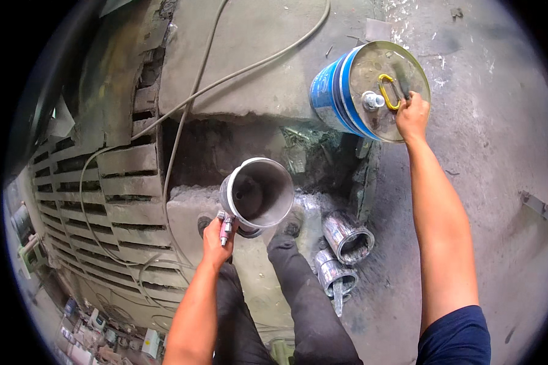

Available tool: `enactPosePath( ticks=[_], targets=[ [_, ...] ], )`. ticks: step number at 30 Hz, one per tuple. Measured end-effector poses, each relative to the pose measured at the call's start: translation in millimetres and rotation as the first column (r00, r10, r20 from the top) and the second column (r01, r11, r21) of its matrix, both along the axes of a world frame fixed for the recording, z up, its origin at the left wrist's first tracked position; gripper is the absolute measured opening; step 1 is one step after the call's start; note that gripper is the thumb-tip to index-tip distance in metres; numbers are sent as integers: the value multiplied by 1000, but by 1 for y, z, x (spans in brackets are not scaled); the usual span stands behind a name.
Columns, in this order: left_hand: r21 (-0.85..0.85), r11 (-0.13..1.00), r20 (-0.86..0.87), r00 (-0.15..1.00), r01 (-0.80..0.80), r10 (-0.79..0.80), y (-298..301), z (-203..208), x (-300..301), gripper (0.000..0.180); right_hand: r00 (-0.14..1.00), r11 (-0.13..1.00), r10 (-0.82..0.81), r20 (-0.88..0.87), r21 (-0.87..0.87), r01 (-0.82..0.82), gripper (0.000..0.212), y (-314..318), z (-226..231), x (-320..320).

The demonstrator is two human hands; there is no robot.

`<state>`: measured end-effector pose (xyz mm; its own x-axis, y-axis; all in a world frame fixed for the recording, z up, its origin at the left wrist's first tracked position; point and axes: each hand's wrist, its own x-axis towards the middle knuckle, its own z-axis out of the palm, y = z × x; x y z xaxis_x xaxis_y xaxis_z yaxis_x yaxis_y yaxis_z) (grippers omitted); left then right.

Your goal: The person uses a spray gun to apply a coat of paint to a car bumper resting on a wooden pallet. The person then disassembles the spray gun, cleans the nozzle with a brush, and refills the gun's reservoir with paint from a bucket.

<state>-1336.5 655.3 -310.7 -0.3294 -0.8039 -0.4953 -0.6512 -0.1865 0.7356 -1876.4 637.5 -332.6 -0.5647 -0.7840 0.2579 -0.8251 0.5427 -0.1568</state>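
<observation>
My left hand [216, 244] is closed round the lower side of a grey-white, open-mouthed cup [226, 193], at a metal fitting with a reddish part [226, 229]. The cup is tilted, and a small round hole shows in its floor. On the right, my right hand [413, 117] is closed over the lid of a blue steel drum [332, 91], next to its yellow handle [383, 86]. A dark, blurred shape stretches up from those fingers; I cannot make out what it is. A pale spout [372, 101] stands up from the lid.
Two shiny, coated buckets [349, 238] lie near my right foot. A dark pit [225, 143] opens in the concrete ahead. A hose [192, 97] loops over the slatted grating [128, 188] on the left. A metal bar [539, 208] lies far right.
</observation>
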Motion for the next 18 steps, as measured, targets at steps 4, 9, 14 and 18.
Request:
enactPosePath(
  ticks=[4,9,14,18],
  targets=[
    [-4,1000,15,1000,17,-17,0,-6,5,16,756,966,-199,624,-4,257,22,-20,33,8],
    [-9,997,47,996,77,-76,-2,-12,4,17,483,933,-352,802,258,252,16,-47,72,36],
    [11,998,40,997,70,-70,-9,-17,1,21,485,856,-478,733,513,67,18,-62,77,26],
    [-1,997,50,996,79,-79,-5,-39,15,19,620,844,-405,672,535,-29,25,-71,85,31]
  ],
)
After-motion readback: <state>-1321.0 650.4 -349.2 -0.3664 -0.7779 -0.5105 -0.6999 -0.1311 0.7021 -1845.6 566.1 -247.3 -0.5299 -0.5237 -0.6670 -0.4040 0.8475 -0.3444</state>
